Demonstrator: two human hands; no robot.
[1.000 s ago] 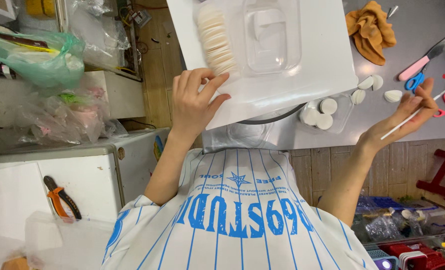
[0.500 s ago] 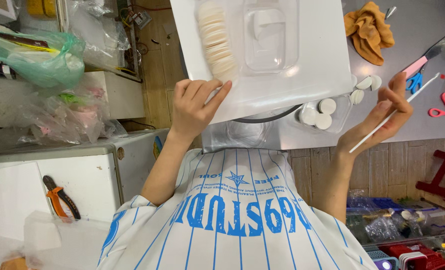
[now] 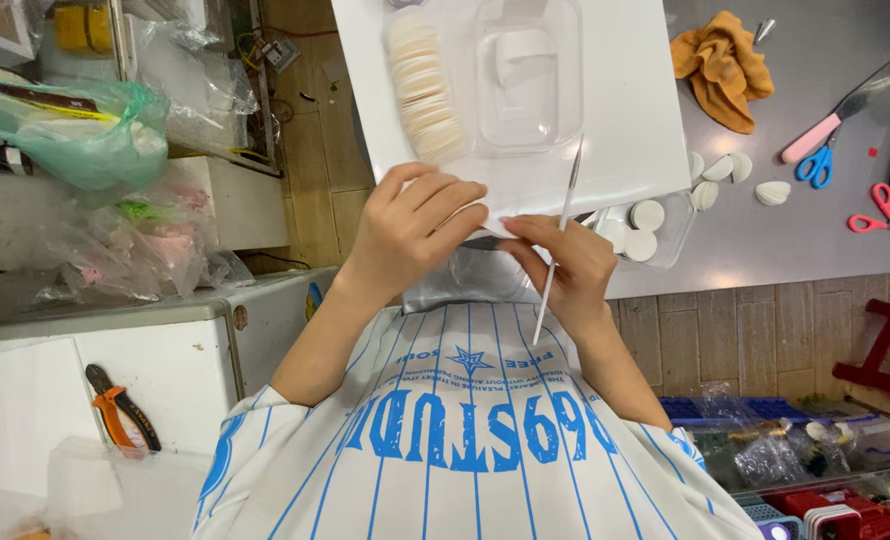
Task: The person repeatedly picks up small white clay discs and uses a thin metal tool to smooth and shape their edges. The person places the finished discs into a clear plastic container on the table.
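The left hand (image 3: pixel 410 230) has its fingers curled and pressed together on the near edge of a white board (image 3: pixel 625 110), pinching it beside the right hand (image 3: pixel 565 265). The right hand grips the same edge while pinching a thin white stick (image 3: pixel 557 250) that stands across its fingers. On the board lie a clear plastic tray (image 3: pixel 528 75) and a row of pale round discs (image 3: pixel 425 85). Farther off, the grey tabletop (image 3: pixel 825 230) carries an orange cloth (image 3: pixel 722 65), blue scissors (image 3: pixel 815 165) and red scissors (image 3: pixel 880 210).
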